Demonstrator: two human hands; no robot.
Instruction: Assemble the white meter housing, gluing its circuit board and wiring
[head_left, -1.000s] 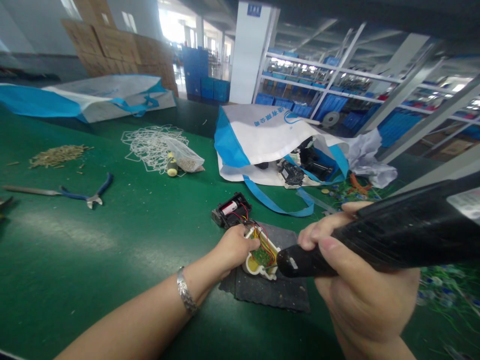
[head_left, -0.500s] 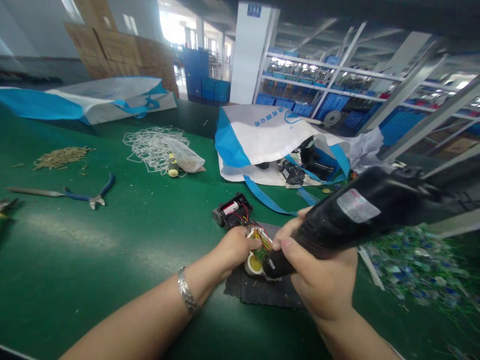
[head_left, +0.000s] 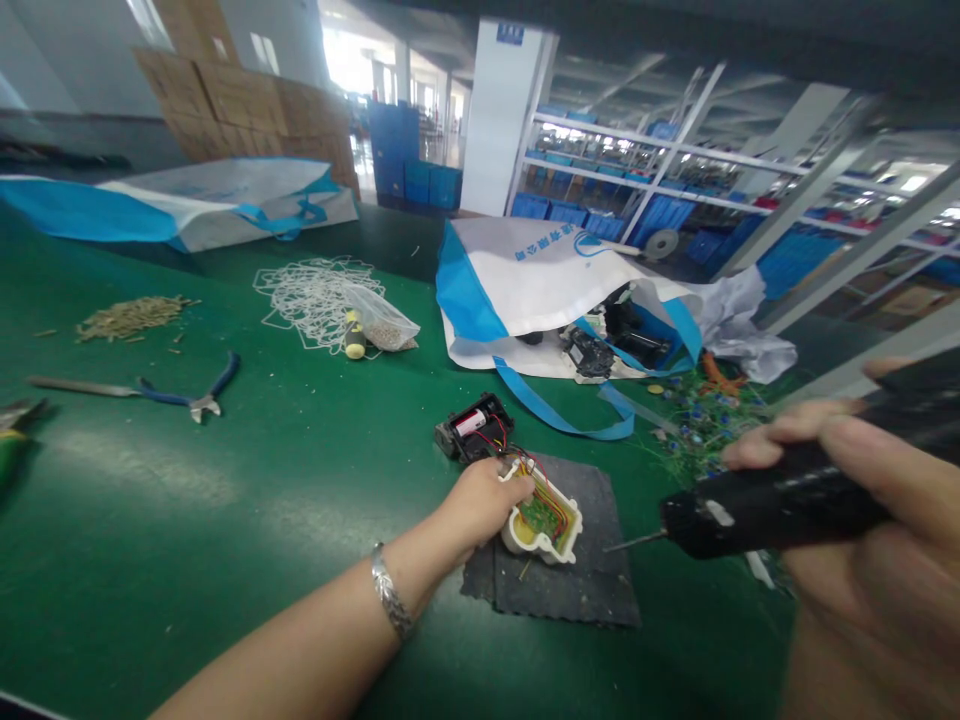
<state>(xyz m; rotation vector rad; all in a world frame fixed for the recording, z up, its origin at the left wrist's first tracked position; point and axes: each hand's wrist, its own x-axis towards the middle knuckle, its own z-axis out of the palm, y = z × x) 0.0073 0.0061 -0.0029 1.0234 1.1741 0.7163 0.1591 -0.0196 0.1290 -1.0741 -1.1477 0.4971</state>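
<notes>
My left hand [head_left: 491,503] grips the upper left edge of a white plastic housing [head_left: 571,535], thumb over its rim. Inside the housing lie a green circuit board [head_left: 541,515] and red, yellow and black wires. Those wires lead to a black battery case [head_left: 480,425] with one battery in it, just beyond my fingers. Under the housing is a dark grey mat [head_left: 600,590]. My right hand [head_left: 862,500] is wrapped round a black electric screwdriver [head_left: 757,510], held above the table on the right. Its thin bit [head_left: 636,542] points left at the housing, apart from it.
A white and blue bag [head_left: 525,290] holding black parts lies behind. To the left are pliers [head_left: 202,395], a pile of small brass-coloured pieces [head_left: 139,318], white wire loops [head_left: 315,300] and a yellow-black screwdriver handle [head_left: 355,338]. Green tangled strands [head_left: 697,420] lie at right.
My right hand has drawn the electric screwdriver away from the housing to the right, and its bit now shows. The left hand still holds the housing in nearly the same place.
</notes>
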